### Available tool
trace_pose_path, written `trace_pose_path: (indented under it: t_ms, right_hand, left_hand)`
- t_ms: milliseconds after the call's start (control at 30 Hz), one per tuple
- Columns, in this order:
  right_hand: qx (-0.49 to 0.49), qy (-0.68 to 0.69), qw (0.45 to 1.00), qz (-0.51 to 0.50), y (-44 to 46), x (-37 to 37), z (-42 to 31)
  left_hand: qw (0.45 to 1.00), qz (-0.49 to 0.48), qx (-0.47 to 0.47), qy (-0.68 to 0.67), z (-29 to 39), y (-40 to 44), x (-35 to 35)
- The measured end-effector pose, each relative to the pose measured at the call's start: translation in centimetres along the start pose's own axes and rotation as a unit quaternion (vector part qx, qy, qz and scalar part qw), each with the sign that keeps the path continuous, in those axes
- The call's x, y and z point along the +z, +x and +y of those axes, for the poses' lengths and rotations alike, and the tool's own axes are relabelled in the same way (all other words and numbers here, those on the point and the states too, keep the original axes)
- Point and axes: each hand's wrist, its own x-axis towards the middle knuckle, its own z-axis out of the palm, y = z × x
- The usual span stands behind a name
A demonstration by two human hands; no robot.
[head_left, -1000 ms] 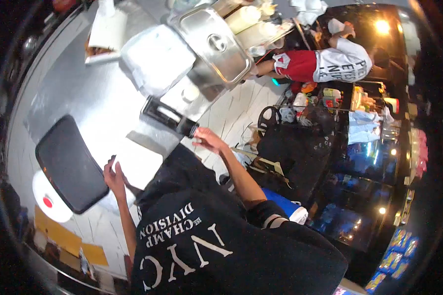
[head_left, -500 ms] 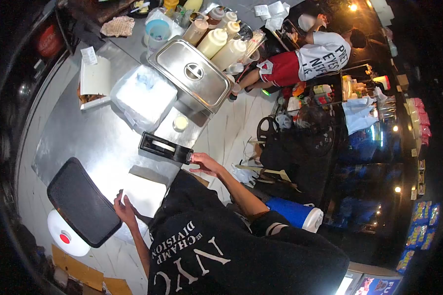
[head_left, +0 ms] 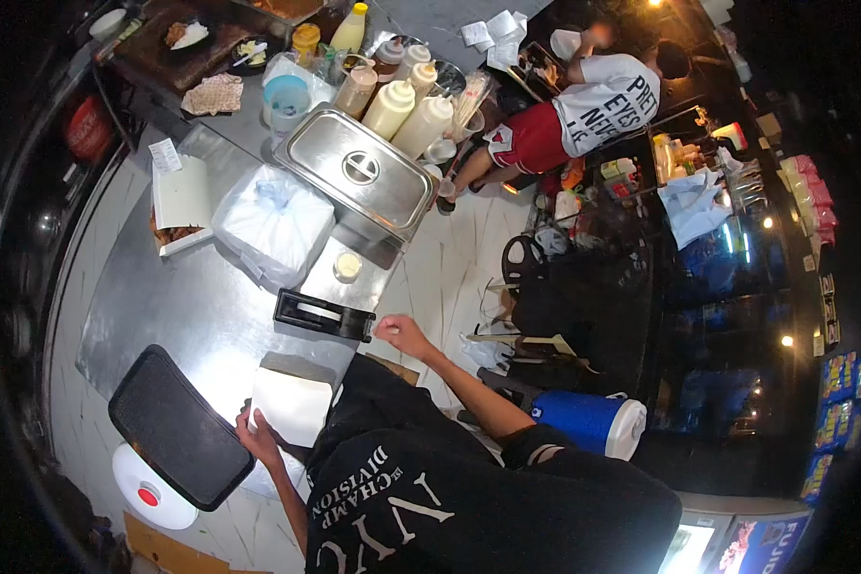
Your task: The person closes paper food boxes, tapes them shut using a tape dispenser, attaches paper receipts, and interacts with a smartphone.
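A closed white takeout box [head_left: 293,406] lies at the near edge of the steel table [head_left: 163,297]. My left hand [head_left: 258,440] is at its left side, fingers closed against the edge. Beyond the box is a black tape dispenser [head_left: 316,316] with a pale roll in it. My right hand [head_left: 404,337] is just off its cutter end, fingertips pinched together. Whatever is between them is too small to make out. Left of the box, a black tray [head_left: 177,430] overlaps a round white object with a red spot [head_left: 151,483].
Past the dispenser are a small cup [head_left: 347,267], a tied white plastic bag [head_left: 275,225], a lidded steel pan [head_left: 354,167] and several squeeze bottles [head_left: 392,107]. An open food box [head_left: 184,206] sits left. A person in red shorts [head_left: 531,139] stands at the back; a blue cooler [head_left: 584,421] is at right.
My left hand has gone from loosely spread beside the box to closed at its edge. My right hand's fingers have drawn together and shifted slightly off the dispenser's end. The view has shifted a little.
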Motion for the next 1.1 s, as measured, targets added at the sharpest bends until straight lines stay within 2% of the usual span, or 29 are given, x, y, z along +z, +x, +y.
trace_pose_path:
  t_ms: [67, 167, 267, 300, 400, 467, 500, 533, 567, 600, 633, 667, 700, 733, 933, 1000, 1100]
  right_hand:
    - [-0.035, -0.069, 0.997, 0.024, -0.1, 0.8, 2.9]
    - [0.015, -0.156, 0.985, 0.068, -2.2, 1.9, 1.9]
    - [-0.001, -0.084, 0.995, 0.060, -3.3, 1.6, 2.4]
    - [0.010, -0.141, 0.988, 0.054, -3.4, 1.3, 1.8]
    - [0.008, -0.207, 0.978, 0.029, -4.5, 0.4, -0.3]
    - [-0.001, -0.218, 0.976, 0.026, -4.8, -0.4, -1.6]
    - [0.000, -0.225, 0.974, 0.003, -5.0, -0.6, -1.8]
    - [-0.062, -0.158, 0.985, -0.005, -5.2, -1.0, -1.5]
    - [-0.124, -0.159, 0.980, -0.005, -5.5, -1.2, -2.3]
    - [-0.070, -0.267, 0.961, 0.006, -5.5, -1.3, -2.9]
    - [-0.075, -0.207, 0.975, -0.025, -6.1, -0.2, -6.3]
    - [-0.051, -0.169, 0.983, -0.055, -6.2, 0.4, -6.9]
    - [-0.024, -0.132, 0.987, -0.083, -6.1, 0.8, -7.4]
    - [0.010, -0.119, 0.989, -0.086, -6.2, 2.3, -9.9]
    - [-0.103, -0.160, 0.963, -0.192, -3.2, 13.3, -15.1]
    - [-0.191, -0.243, 0.925, -0.222, -0.5, 16.7, -14.3]
    - [-0.186, -0.250, 0.916, -0.252, 1.6, 21.9, -13.0]
  left_hand:
    - [1.000, 0.002, -0.006, 0.002, -0.1, 0.0, 0.1]
    - [1.000, -0.001, -0.008, -0.024, -1.1, 0.0, 0.2]
    - [0.999, -0.004, -0.002, -0.046, -1.2, -0.1, 0.2]
    - [0.999, -0.003, 0.001, -0.042, -1.2, -0.1, 0.2]
    - [0.999, -0.001, 0.007, -0.052, -1.3, 0.0, 0.1]
    - [0.996, 0.007, 0.002, -0.085, -3.8, 0.1, 0.6]
    - [0.992, 0.012, 0.061, -0.106, -6.3, 0.5, 1.4]
    - [0.990, 0.023, 0.002, -0.140, -7.8, 0.3, 2.3]
    - [0.998, 0.053, 0.019, -0.036, -3.8, -0.1, 2.2]
    - [0.996, 0.068, -0.002, -0.059, -1.1, -0.3, 2.2]
    - [0.998, 0.044, -0.030, 0.040, -0.5, -0.4, 2.0]
    - [0.998, 0.060, 0.011, 0.024, -1.0, 0.0, 2.1]
    - [0.998, 0.054, -0.014, -0.037, 0.0, 0.1, 2.0]
    - [0.996, 0.085, 0.022, 0.023, 1.1, 0.2, 1.7]
    - [0.996, 0.080, -0.009, -0.024, 3.0, -0.1, 0.1]
    - [0.997, 0.079, -0.009, -0.012, 3.1, -0.3, 0.1]
    - [0.996, 0.084, -0.013, -0.018, 3.1, -0.4, 0.3]
